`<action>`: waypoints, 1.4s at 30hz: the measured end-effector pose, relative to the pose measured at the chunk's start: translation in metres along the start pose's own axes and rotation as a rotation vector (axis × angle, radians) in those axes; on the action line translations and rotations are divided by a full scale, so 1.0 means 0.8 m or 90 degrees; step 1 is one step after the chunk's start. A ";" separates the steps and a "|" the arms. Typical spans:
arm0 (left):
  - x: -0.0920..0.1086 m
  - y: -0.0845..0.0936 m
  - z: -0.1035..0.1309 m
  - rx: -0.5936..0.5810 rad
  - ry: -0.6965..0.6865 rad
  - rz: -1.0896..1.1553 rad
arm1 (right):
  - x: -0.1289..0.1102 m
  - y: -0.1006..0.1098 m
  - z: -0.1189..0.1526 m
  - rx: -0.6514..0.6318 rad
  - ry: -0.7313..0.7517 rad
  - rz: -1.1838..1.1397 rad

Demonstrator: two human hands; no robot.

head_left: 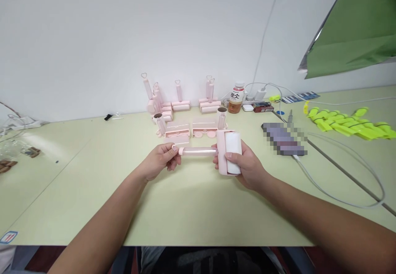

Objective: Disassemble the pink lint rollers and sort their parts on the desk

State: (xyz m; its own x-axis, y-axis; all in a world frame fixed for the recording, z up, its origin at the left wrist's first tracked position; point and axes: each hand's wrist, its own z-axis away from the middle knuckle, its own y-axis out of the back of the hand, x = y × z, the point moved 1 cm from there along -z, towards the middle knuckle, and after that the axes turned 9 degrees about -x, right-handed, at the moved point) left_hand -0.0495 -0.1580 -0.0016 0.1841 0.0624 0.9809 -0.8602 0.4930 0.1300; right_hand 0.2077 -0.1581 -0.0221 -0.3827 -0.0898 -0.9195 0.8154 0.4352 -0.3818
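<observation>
A pink lint roller (199, 152) is held sideways between both hands, above the table. Thumb and fingers of my left hand (159, 160) pinch the end of its translucent handle. Its head, a pink case around a white paper roll (234, 152), sits in my right hand (250, 167), with the thumb across the roll. Behind it lie two opened pink cases; the left opened case (177, 134) and the right opened case (204, 130) each have a tube handle standing up beside them. Farther back, several pink lint rollers (180, 105) stand near the wall with handles upright.
A drink bottle (235, 99) stands by the wall, beside a white case (247, 108) and small boxes (262, 107). To the right lie a phone (283, 139) with its white cable (335, 200) and yellow-green strips (349, 123). Clear plastic bags (17, 148) are at far left.
</observation>
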 end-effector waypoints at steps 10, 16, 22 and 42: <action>0.012 0.007 0.016 -0.217 0.065 -0.157 | -0.003 0.001 0.005 -0.048 0.005 0.096; 0.011 0.007 0.017 -0.263 0.069 -0.225 | 0.000 0.001 0.004 -0.070 -0.005 0.130; 0.005 0.005 0.014 -0.268 0.047 -0.230 | 0.005 0.001 0.004 -0.065 -0.010 0.122; -0.018 0.003 0.004 -0.285 0.027 -0.063 | -0.002 -0.001 0.003 -0.067 -0.001 0.084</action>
State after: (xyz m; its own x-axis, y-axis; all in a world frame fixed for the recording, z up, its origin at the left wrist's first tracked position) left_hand -0.0556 -0.1601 -0.0147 0.2831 0.0272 0.9587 -0.5489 0.8243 0.1387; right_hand 0.2090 -0.1604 -0.0205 -0.2741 -0.0267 -0.9613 0.8089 0.5342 -0.2455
